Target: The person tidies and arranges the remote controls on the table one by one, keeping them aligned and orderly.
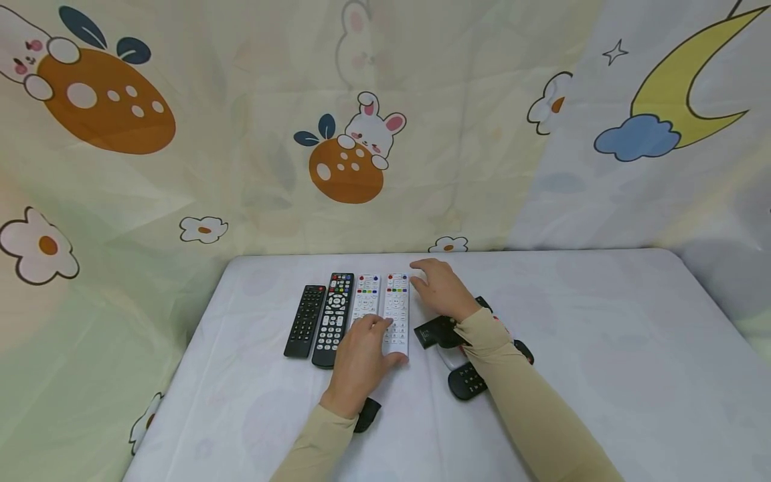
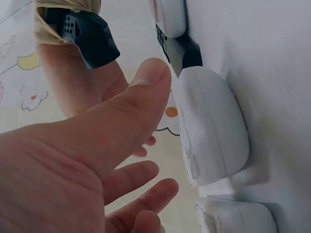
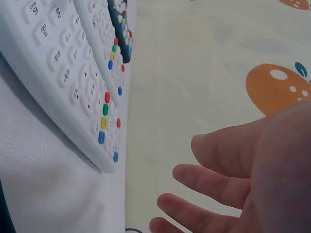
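Observation:
Two white remote controls with coloured buttons lie side by side, the right one [image 1: 396,335] and the left one [image 1: 367,298]. My left hand [image 1: 359,361] is over their lower part, fingers extended and thumb close to the right one's bottom end. In the left wrist view, a gap shows between that thumb and the white remote's end [image 2: 214,126]. Beside the right white remote's top end is my right hand [image 1: 444,289], its fingers spread and relaxed. Nothing is between the fingers of that hand [image 3: 218,179] in the right wrist view.
Left of the white remotes lie a long black remote [image 1: 333,321] and a shorter black remote [image 1: 304,321]. More remotes, one with a black keypad end [image 1: 467,381], lie partly hidden under my right forearm. A white cloth covers the table [image 1: 602,348]; a patterned curtain [image 1: 458,100] hangs behind it.

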{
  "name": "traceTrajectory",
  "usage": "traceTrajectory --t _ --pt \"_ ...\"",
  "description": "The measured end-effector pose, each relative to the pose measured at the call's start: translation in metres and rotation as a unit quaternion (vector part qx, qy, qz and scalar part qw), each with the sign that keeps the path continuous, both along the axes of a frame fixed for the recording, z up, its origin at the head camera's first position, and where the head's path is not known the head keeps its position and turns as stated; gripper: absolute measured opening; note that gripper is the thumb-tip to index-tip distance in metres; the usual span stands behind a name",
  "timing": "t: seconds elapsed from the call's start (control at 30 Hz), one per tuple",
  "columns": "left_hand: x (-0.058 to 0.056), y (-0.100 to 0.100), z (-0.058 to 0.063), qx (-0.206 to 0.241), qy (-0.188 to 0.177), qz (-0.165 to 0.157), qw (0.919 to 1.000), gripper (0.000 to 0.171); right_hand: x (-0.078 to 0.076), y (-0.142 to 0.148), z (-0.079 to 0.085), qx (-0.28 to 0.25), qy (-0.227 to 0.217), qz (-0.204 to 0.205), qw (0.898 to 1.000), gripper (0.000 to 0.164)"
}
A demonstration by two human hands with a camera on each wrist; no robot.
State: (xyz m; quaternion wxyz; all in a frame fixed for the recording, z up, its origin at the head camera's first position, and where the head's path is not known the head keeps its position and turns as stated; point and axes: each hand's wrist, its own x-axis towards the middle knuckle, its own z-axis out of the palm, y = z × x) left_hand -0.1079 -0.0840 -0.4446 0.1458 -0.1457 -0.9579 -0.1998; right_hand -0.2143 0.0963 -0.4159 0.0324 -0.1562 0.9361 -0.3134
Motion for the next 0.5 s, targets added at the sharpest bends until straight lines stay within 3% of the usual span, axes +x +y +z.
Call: traceTrajectory --t 0.2,0.5 --pt "-0.002 0.004 0.004 0.0 0.014 -0.01 0.9998 0.069 0.005 0.017 -0.001 -0.017 0.014 -0.008 1.0 0.041" --pt "-0.005 0.012 0.008 0.005 -0.006 -0.018 0.9998 0.069 0.013 0.039 -0.008 -0.03 0.018 -0.039 0.999 0.042"
